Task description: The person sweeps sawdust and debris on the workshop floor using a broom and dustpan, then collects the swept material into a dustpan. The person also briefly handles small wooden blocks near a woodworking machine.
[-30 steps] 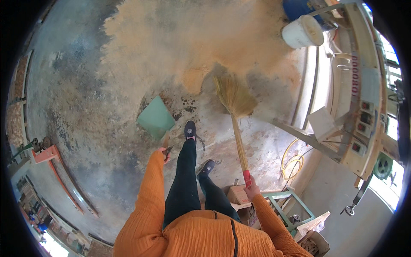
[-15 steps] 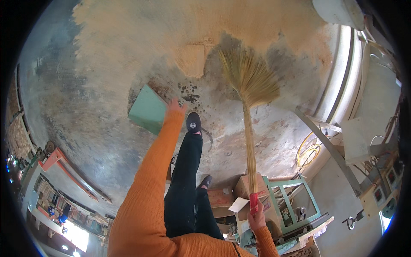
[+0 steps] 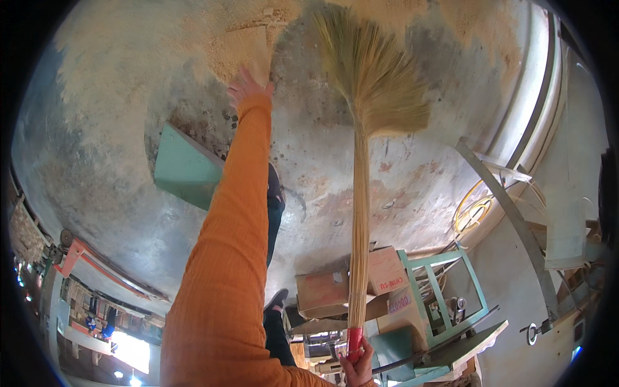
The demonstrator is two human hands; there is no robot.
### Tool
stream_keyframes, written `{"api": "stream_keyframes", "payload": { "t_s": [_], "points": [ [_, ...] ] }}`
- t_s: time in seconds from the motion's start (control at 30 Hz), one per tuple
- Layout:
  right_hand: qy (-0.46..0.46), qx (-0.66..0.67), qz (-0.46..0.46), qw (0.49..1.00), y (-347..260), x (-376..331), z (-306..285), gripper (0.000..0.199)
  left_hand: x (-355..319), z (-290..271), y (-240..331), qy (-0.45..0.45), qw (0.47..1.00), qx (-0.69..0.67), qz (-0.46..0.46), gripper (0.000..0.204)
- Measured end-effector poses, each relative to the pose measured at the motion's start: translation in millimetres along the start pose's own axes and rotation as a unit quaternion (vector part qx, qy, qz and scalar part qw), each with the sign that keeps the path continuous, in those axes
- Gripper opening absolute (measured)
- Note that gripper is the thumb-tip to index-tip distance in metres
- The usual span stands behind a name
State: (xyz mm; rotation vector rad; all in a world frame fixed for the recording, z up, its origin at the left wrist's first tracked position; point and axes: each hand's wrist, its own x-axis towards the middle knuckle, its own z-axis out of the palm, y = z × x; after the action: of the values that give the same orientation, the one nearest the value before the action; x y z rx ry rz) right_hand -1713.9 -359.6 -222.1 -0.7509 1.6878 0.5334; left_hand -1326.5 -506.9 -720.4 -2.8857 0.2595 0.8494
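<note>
My right hand (image 3: 358,367) grips the red end of a straw broom (image 3: 361,213). The broom's long stalk runs away from me, and its fanned bristles (image 3: 374,80) lie over the grey floor. My left arm, in an orange sleeve, stretches far forward. My left hand (image 3: 250,89) has its fingers spread and holds nothing. It is at the near edge of a flat, pale tan piece (image 3: 248,48) strewn with sawdust; whether the fingers touch it I cannot tell. A green wedge-shaped object (image 3: 184,164) lies on the floor left of my forearm.
Tan sawdust (image 3: 135,45) spreads over the far floor. Cardboard boxes (image 3: 322,290) and a green frame (image 3: 445,297) stand at the near right. A coiled yellow hose (image 3: 474,213) lies by the right wall. At the left is an orange-red metal bar (image 3: 77,255).
My left hand has moved from beside the green wedge forward to the tan piece, its fingers now spread. The view has shifted forward. My right hand still holds the broom.
</note>
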Motion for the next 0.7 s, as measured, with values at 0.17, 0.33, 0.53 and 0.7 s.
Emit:
{"api": "stream_keyframes", "payload": {
  "t_s": [0.17,0.33,0.53,0.7],
  "points": [
    [-0.040,-0.001,-0.167,0.985,-11,18,-23,0.070,36,-70,-48,0.097,0.900,-0.391,0.167,0.084],
    [0.019,-0.078,-0.175,0.981,-18,-12,-32,0.069,-74,-127,-52,-0.481,0.334,-0.799,-0.138,0.061],
    [0.019,-0.036,-0.182,0.982,-24,-41,-43,0.068,-154,-233,-86,-0.524,0.467,-0.703,-0.113,0.066],
    [-0.008,0.146,-0.169,0.975,16,-109,-21,0.066,-234,-293,-88,-0.603,0.409,-0.682,-0.059,0.059]
  ]
}}
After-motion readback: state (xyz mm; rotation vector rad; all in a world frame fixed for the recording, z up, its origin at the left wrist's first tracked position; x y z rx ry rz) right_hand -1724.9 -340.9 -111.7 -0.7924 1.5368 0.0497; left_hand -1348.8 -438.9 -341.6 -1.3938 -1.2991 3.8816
